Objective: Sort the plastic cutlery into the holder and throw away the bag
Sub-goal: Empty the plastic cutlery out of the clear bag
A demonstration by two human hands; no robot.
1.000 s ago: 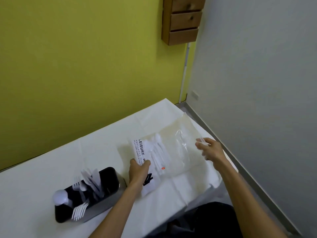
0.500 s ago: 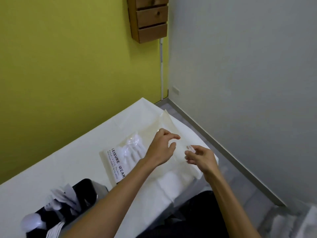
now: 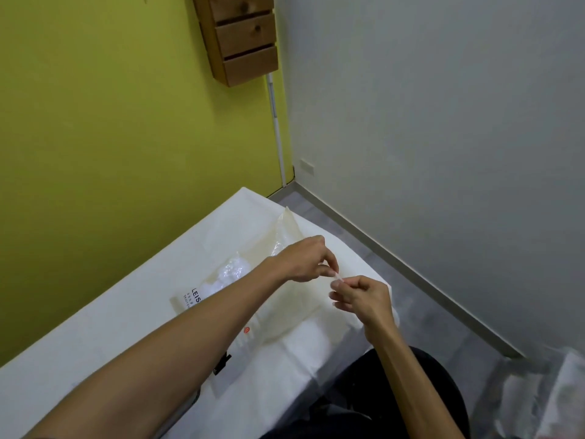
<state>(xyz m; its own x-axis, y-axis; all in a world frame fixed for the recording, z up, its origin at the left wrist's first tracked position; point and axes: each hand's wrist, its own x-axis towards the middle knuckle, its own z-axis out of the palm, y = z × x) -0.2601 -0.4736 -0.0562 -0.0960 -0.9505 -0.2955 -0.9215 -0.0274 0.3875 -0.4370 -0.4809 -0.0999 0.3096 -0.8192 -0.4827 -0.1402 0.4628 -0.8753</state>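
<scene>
A clear plastic bag with black lettering and white plastic cutlery inside lies on the white table. My left hand and my right hand meet above the bag's right end, and each pinches the bag's thin open edge between thumb and fingertips. My left forearm crosses over the bag and hides part of its lettering. The cutlery holder is out of view.
A wooden drawer unit hangs on the yellow wall near the grey wall's corner. The table's right edge drops to a grey floor. Crumpled clear plastic lies on the floor at lower right.
The view swung right, so the black holder left the frame. My left hand went from the bag's printed end to its right end, beside my right hand, and now pinches the edge.
</scene>
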